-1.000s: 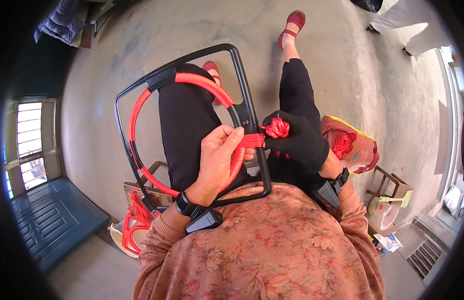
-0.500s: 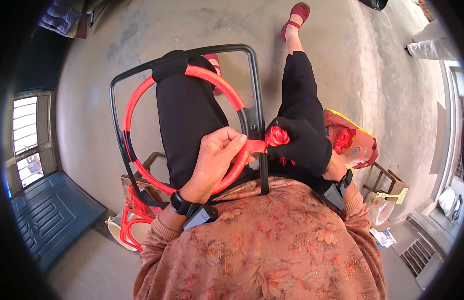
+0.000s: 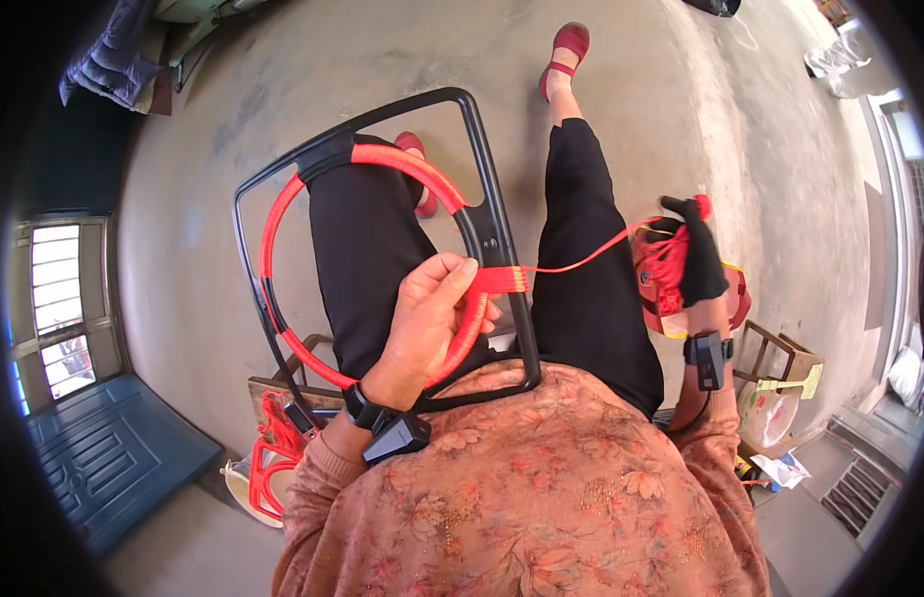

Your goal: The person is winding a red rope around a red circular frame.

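Head view: left hand (image 3: 427, 323) pinches red-wrapped ring (image 3: 283, 214); gloved right hand (image 3: 696, 259) grips taut cord (image 3: 581, 261).

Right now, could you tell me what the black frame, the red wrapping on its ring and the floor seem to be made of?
Black frame: probably metal or hard plastic, smooth with a slight sheen; hard to settle. Red wrapping: cord or plastic string, with close parallel turns and one strand running taut to the right hand. Floor: bare concrete, grey, mottled and matt.

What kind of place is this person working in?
Probably a home yard or porch used as a craft spot: a bare grey concrete floor, a blue panelled door at the left, and a low wooden stool beside the seated person, who winds red cord around a black metal frame.
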### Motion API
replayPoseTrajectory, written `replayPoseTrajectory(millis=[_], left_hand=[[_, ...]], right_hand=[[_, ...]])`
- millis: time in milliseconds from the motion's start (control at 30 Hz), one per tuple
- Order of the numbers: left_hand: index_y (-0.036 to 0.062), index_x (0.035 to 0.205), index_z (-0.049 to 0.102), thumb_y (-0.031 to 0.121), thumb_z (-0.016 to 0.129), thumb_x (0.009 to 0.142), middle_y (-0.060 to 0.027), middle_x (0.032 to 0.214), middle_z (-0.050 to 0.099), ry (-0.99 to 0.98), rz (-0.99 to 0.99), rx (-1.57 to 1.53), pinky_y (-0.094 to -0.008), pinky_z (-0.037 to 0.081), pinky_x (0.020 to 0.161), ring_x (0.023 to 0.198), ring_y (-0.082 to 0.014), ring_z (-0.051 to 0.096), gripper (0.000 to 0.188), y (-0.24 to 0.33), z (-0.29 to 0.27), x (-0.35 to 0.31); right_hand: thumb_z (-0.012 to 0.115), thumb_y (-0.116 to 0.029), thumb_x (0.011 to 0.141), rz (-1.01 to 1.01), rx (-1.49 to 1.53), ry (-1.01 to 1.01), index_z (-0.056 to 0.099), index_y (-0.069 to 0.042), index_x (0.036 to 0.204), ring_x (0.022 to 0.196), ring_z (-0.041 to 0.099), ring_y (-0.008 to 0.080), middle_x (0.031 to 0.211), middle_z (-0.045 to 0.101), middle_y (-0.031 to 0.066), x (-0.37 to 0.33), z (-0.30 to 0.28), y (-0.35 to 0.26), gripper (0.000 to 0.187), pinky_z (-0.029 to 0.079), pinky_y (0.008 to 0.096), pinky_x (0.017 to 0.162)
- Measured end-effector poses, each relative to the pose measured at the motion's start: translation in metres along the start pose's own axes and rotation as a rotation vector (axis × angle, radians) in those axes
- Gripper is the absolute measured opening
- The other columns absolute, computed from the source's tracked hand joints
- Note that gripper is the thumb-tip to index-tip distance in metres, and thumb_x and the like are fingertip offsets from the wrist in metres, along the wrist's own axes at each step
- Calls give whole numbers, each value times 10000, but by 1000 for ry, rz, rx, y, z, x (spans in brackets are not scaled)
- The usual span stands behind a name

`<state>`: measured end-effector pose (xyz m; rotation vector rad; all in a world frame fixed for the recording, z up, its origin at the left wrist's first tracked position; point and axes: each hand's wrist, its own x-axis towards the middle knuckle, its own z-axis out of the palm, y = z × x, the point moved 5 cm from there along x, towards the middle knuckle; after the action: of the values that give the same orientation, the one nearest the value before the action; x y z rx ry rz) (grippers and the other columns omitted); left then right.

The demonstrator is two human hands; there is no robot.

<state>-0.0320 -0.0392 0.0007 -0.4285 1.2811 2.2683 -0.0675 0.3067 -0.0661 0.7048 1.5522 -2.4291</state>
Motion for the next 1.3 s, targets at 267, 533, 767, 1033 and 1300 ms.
replayPoseTrajectory(millis=[267,533,767,1033,1300], left_hand=[[27,1187,516,444,363,1010,-104,1106,615,15,93,12,-300,508,781,977,-159,605,478,2,6,3],[19,1281,481,204,449,1005,-64,1150,604,109,278,87,-329,455,936,1038,-148,582,334,5,-6,3],[16,1201,547,85,483,972,-52,1121,626,56,138,-48,-274,463,902,985,-109,599,248,-6,-6,12],[24,906,596,190,564,963,-78,827,664,8,41,123,-244,531,622,669,-115,634,178,-3,-6,3],[42,862,573,225,575,961,-66,760,647,54,13,146,-230,533,545,590,-105,615,208,-9,-8,2]], right_hand=[[550,-35,891,-581,-806,181,572,-20,1159,982,648,250,1135,634,122,-25,97,-39,270,526,374,800],[640,-102,788,-1222,-1275,-348,622,-66,1081,910,652,235,1029,657,81,-79,223,-44,296,499,300,788],[679,-115,825,-229,-680,-632,618,-9,1075,877,620,127,986,667,113,-36,182,22,279,487,276,798],[626,-72,823,-744,-1096,-504,598,5,1103,1021,584,229,1074,641,121,-58,155,-6,292,449,324,904],[506,-220,920,-630,-492,191,583,-47,1021,920,588,216,960,618,87,-44,-27,-50,214,455,347,841]])
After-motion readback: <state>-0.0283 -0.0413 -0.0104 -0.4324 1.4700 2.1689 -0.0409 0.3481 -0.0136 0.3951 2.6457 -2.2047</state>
